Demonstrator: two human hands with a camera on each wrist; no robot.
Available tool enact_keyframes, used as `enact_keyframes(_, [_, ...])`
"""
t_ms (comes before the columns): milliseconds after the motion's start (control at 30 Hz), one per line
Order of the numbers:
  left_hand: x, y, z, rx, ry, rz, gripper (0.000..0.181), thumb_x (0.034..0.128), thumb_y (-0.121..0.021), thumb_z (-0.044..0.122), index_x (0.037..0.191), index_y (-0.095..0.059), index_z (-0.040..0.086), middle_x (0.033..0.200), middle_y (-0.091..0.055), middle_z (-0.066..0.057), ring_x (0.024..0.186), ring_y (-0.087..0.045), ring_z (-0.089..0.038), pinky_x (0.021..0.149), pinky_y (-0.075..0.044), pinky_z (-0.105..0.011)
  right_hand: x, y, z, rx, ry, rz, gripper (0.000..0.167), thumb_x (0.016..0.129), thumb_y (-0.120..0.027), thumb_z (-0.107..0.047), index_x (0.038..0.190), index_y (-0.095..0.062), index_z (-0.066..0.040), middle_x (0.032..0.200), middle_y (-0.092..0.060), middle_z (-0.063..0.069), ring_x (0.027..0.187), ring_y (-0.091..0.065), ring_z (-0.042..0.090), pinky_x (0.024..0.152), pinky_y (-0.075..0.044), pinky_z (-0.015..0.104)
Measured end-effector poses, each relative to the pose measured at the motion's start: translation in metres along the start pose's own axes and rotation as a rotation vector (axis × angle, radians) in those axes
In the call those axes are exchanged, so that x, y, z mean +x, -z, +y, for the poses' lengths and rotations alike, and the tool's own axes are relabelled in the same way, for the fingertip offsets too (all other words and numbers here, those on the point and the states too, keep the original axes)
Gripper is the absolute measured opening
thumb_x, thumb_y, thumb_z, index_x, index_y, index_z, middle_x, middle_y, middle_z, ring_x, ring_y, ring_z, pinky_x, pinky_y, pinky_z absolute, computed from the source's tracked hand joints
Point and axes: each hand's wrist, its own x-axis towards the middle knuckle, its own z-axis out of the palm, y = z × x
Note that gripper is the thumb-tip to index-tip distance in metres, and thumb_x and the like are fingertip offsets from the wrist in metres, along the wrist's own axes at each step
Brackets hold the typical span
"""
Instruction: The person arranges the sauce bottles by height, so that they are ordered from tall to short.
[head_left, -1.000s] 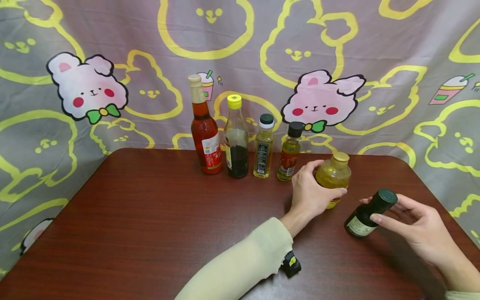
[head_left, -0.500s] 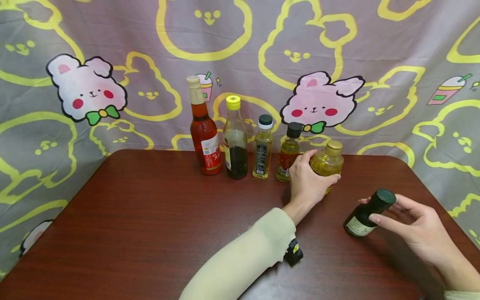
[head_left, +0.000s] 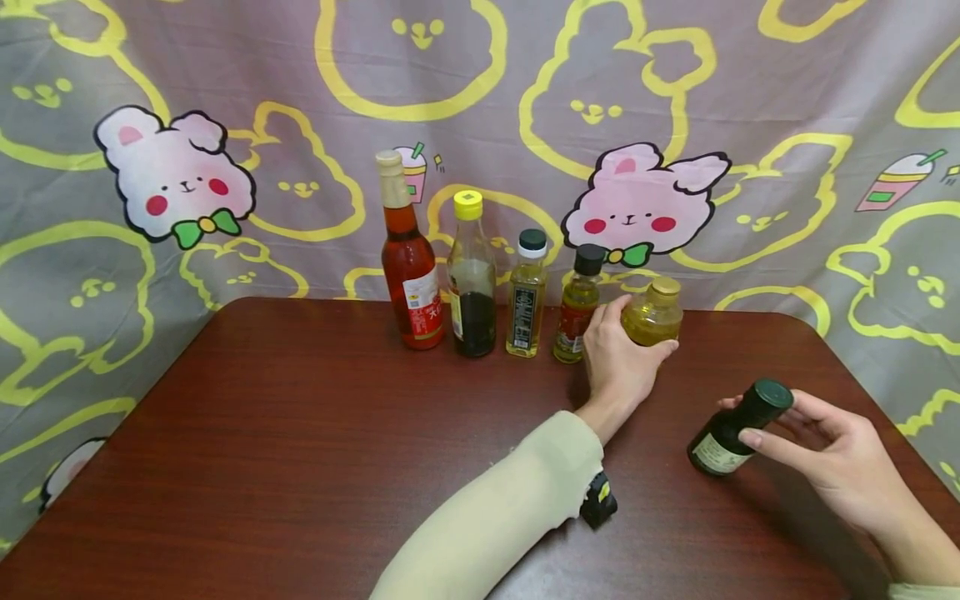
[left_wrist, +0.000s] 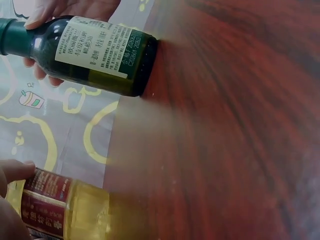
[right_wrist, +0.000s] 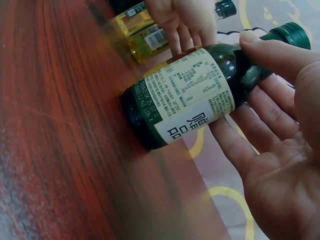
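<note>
My left hand (head_left: 621,358) grips a squat bottle of yellow oil (head_left: 652,323) with a gold cap, at the right end of a row of bottles. The hand hides its lower part; in the left wrist view its red label (left_wrist: 47,200) shows. Beside the hand stands a small oil bottle (head_left: 577,321) with a black cap. Nearer the front right, my right hand (head_left: 851,458) holds a dark green glass bottle (head_left: 722,450) by its neck, between thumb and fingers. This bottle is tilted, its green cap leaning right; I cannot tell whether its base touches the table.
Further left in the row stand a clear oil bottle (head_left: 527,308) with a dark green cap, a yellow-capped bottle of dark liquid (head_left: 474,317) and a tall bottle of red liquid (head_left: 412,283). The brown table (head_left: 300,467) ends at a patterned curtain (head_left: 480,75).
My left hand has moved the yellow oil bottle back and slightly left, closer to the row. My right hand and the dark green bottle have stayed nearly still.
</note>
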Motion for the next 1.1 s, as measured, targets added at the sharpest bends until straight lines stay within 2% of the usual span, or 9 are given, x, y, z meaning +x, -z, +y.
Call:
enact_keyframes(100, [-0.0017,-0.0016,0.0,-0.008,0.02,0.008,0.072,0.0757,-0.098,0.033,0.139,-0.065,0.023,0.13,-0.07,0.004,0.124,-0.067,-0.016,0.107,-0.056,-0.032,-0.0012,0.0012,0.0021,-0.004,-0.024,0.023,0.05,0.093,-0.069,0.016,0.14,-0.062,0.003,0.122,-0.08,-0.007,0.114,-0.074,0.0,0.086,-0.057,0.012])
enact_keyframes(233, [-0.004,-0.0019,-0.0006,-0.033,0.027,0.012,0.071,0.0776,-0.097,0.032,0.14,-0.065,0.023,0.131,-0.071,0.003,0.125,-0.067,-0.017,0.107,-0.056,-0.032,-0.002,0.0008,0.0026,0.009,-0.039,0.035,0.05,0.093,-0.07,0.015,0.141,-0.061,0.004,0.122,-0.081,-0.006,0.113,-0.074,0.001,0.086,-0.057,0.012])
enact_keyframes(400, [-0.0049,-0.0008,-0.0015,-0.062,0.027,0.018,0.069,0.0791,-0.096,0.032,0.141,-0.065,0.025,0.132,-0.072,0.004,0.125,-0.067,-0.016,0.107,-0.055,-0.031,-0.0019,-0.0006,0.0011,0.034,-0.026,0.02,0.05,0.092,-0.069,0.017,0.141,-0.059,0.008,0.122,-0.081,-0.003,0.113,-0.075,0.003,0.087,-0.058,0.013])
enact_keyframes(733, [-0.0049,0.0001,-0.0026,-0.078,0.06,-0.01,0.069,0.0808,-0.094,0.034,0.142,-0.064,0.027,0.134,-0.071,0.006,0.127,-0.065,-0.016,0.108,-0.055,-0.034,-0.0016,0.0019,-0.0003,0.036,-0.016,0.009,0.05,0.092,-0.068,0.018,0.141,-0.059,0.008,0.123,-0.08,-0.003,0.113,-0.075,0.004,0.087,-0.058,0.013])
enact_keyframes(933, [-0.0042,0.0021,-0.0038,-0.073,0.075,-0.015,0.068,0.0815,-0.094,0.034,0.142,-0.063,0.027,0.136,-0.07,0.006,0.129,-0.065,-0.017,0.109,-0.055,-0.035,0.0002,-0.0011,-0.003,0.032,0.015,-0.03,0.05,0.093,-0.066,0.019,0.142,-0.057,0.011,0.127,-0.079,0.0,0.117,-0.074,0.006,0.09,-0.058,0.014])
enact_keyframes(1100, [-0.0041,0.0024,-0.0043,-0.076,0.077,-0.026,0.069,0.0819,-0.094,0.034,0.143,-0.063,0.026,0.137,-0.07,0.006,0.13,-0.065,-0.017,0.109,-0.055,-0.035,-0.0005,0.0,0.0022,0.066,0.001,0.002,0.052,0.092,-0.067,0.02,0.142,-0.059,0.008,0.124,-0.08,-0.002,0.115,-0.074,0.004,0.089,-0.057,0.013])
